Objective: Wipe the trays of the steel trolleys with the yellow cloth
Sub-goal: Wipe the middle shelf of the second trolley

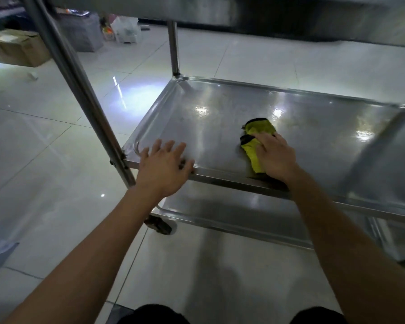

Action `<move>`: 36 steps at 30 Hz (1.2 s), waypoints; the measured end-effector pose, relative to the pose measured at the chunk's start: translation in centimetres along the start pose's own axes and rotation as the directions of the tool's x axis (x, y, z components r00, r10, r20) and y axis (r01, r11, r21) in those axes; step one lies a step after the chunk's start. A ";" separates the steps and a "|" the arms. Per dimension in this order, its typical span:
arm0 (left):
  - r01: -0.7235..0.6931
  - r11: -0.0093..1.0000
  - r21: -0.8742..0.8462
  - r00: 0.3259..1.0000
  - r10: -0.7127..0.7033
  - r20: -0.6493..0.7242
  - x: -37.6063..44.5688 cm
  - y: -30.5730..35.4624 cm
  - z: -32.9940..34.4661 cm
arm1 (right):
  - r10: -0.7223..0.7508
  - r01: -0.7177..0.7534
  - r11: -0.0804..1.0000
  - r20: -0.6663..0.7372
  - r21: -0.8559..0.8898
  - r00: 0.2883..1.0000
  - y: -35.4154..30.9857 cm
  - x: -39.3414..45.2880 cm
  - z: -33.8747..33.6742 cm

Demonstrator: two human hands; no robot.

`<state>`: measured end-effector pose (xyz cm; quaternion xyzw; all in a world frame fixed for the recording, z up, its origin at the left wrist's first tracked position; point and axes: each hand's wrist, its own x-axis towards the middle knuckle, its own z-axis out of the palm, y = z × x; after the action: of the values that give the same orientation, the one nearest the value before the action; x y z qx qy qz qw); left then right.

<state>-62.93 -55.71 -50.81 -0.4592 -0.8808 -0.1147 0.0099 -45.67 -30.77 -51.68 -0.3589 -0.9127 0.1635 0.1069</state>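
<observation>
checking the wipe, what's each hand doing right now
Left hand: open, fingers spread, resting on the middle tray's front rim.
Right hand: open, pressing the yellow cloth onto that tray.

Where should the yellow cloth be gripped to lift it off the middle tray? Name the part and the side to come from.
Grip the far end of the yellow cloth, coming from above. That bunched end stands up off the middle tray and lies clear beyond the right hand, which presses the near part flat. The left hand rests on the tray's near rim, so probably the right hand should bunch it up.
</observation>
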 end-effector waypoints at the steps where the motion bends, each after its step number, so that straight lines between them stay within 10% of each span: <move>1: -0.032 0.999 -0.002 0.999 0.032 0.009 0.8 1.1 -0.2 | 0.027 -0.027 1.000 -0.025 -0.004 0.999 1.7 -0.6 -0.7; 14: -0.063 0.995 0.074 0.997 0.059 0.053 4.6 2.8 0.9 | 0.210 -0.216 0.972 -0.069 -0.088 0.975 10.8 -2.3 -4.5; 36: 0.015 1.000 0.000 0.998 -0.014 -0.065 4.0 0.4 2.5 | -0.333 0.302 0.942 0.292 0.146 0.897 -15.7 14.1 6.6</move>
<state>-64.75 -51.75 -52.68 -0.4489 -0.8834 -0.1294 0.0378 -67.68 -33.32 -50.81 -0.1690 -0.9553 0.2425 0.0035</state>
